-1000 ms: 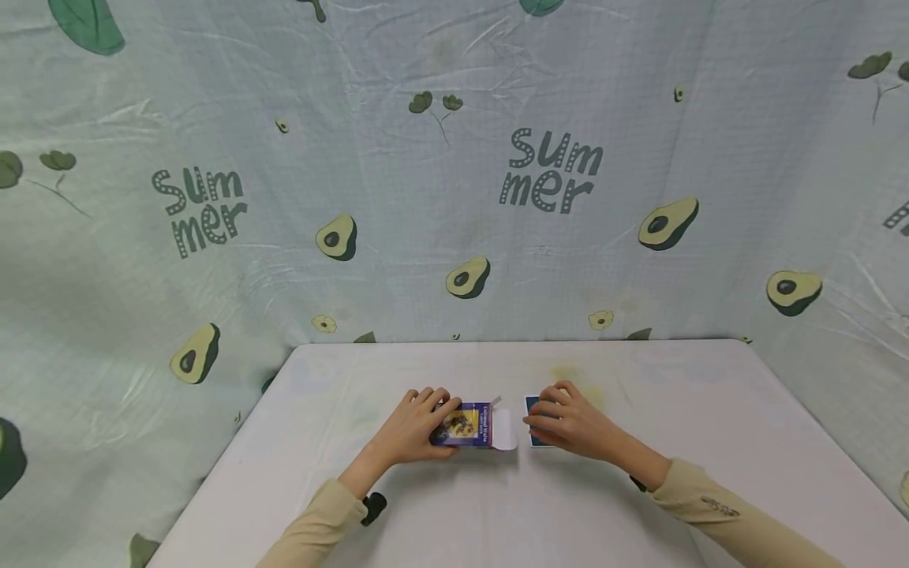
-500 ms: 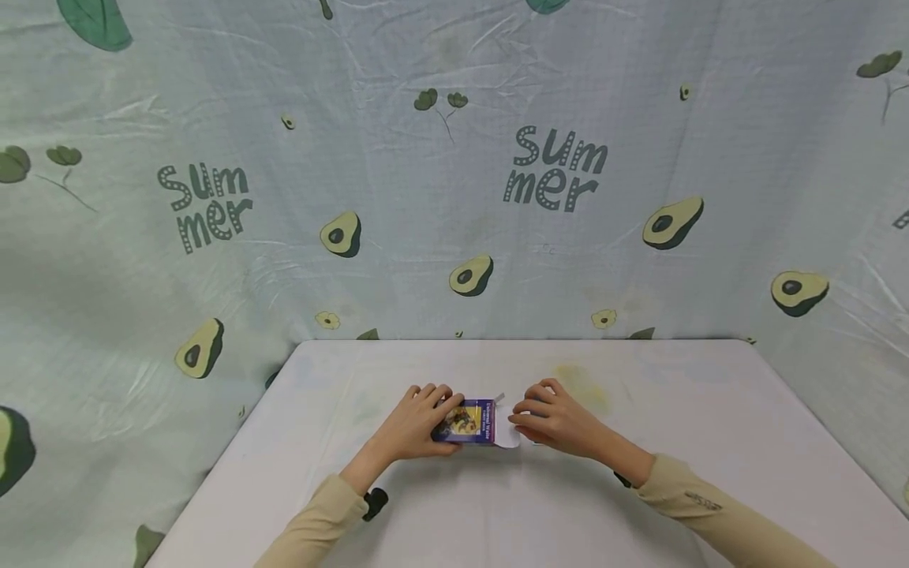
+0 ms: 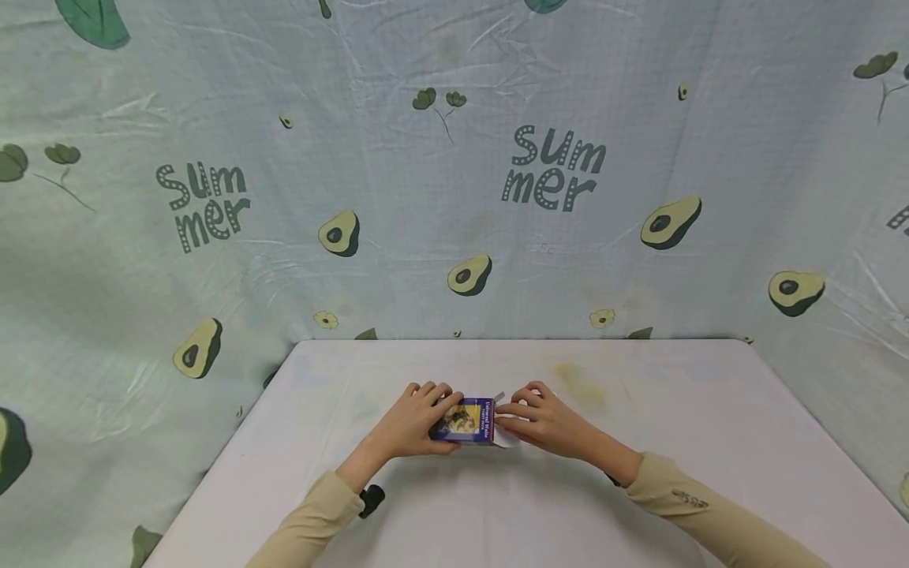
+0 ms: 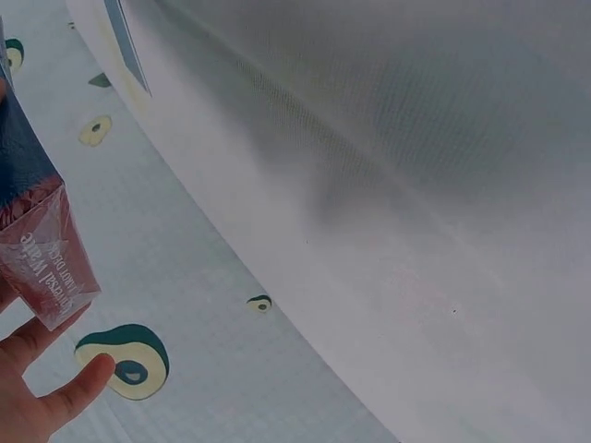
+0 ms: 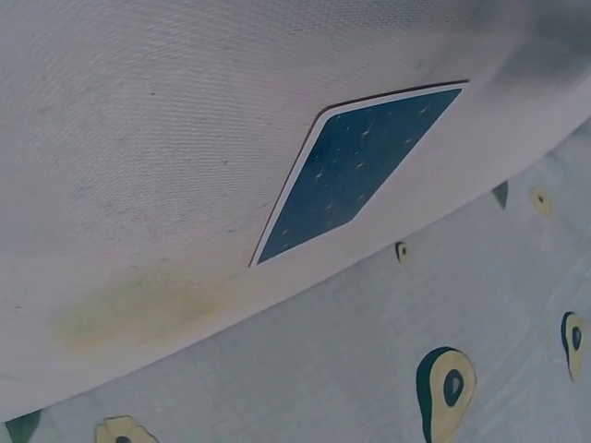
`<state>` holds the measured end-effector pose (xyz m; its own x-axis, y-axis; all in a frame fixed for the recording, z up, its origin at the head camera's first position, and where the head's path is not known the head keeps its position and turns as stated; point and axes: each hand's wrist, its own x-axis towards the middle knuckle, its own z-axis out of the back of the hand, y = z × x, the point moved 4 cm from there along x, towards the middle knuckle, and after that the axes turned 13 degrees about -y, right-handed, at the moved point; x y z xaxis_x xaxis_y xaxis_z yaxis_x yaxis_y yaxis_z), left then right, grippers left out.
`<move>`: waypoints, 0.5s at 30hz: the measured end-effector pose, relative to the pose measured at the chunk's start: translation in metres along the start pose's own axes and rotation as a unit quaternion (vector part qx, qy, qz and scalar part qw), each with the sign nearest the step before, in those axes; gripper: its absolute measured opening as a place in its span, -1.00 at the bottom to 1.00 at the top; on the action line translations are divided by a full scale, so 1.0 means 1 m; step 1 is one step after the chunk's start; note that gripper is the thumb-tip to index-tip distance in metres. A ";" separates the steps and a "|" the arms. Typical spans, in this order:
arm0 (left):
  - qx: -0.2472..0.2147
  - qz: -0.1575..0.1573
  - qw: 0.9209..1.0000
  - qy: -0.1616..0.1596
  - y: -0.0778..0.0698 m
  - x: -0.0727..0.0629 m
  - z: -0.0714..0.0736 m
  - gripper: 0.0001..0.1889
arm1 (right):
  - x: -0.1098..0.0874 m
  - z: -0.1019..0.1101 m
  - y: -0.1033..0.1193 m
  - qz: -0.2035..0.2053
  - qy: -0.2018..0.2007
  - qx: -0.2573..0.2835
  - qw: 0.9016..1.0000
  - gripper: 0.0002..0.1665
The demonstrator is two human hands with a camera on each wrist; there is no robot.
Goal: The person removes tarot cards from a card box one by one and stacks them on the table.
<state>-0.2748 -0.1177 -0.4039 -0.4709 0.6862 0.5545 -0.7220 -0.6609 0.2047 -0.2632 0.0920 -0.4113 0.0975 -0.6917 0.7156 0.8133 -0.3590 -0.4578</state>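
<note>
A purple tarot card box [image 3: 465, 420] with a yellow picture on its face is gripped by my left hand [image 3: 415, 426], fingers over the top and thumb along the near side. The box's white flap [image 3: 506, 442] hangs out at its right end. At that end are the bent fingertips of my right hand [image 3: 543, 422]; nothing shows between them, and the box's mouth is partly covered. In the right wrist view, a dark blue card [image 5: 355, 171] with stars and a white border lies on the table. From the head view, that card is hidden behind my right hand.
The white table [image 3: 398, 521] bears a yellowish stain [image 3: 578, 381] beyond my right hand. Behind it hangs a pale curtain [image 3: 398, 173] printed with avocados and lettering. A black wrist strap piece [image 3: 372, 500] sits below my left wrist.
My right hand has moved left, away from above the blue card to the box's flap end. My left hand and the box have stayed nearly in place.
</note>
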 end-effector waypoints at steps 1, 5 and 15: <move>-0.002 0.000 1.000 -0.001 0.000 0.000 0.000 -0.26 | 0.000 0.000 0.001 0.002 0.002 -0.002 1.000 -0.51; -0.002 -0.005 1.000 -0.006 -0.001 0.000 0.001 -0.26 | 0.002 0.000 0.002 0.012 0.010 -0.004 1.000 -0.44; -0.007 -0.004 1.000 -0.007 -0.001 0.000 0.002 -0.24 | 0.002 0.000 0.003 0.022 0.026 -0.001 0.999 -0.47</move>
<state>-0.2731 -0.1170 -0.4026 -0.4580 0.6878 0.5632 -0.7333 -0.6504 0.1979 -0.2606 0.0893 -0.4108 0.1037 -0.7384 0.6663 0.8083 -0.3279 -0.4891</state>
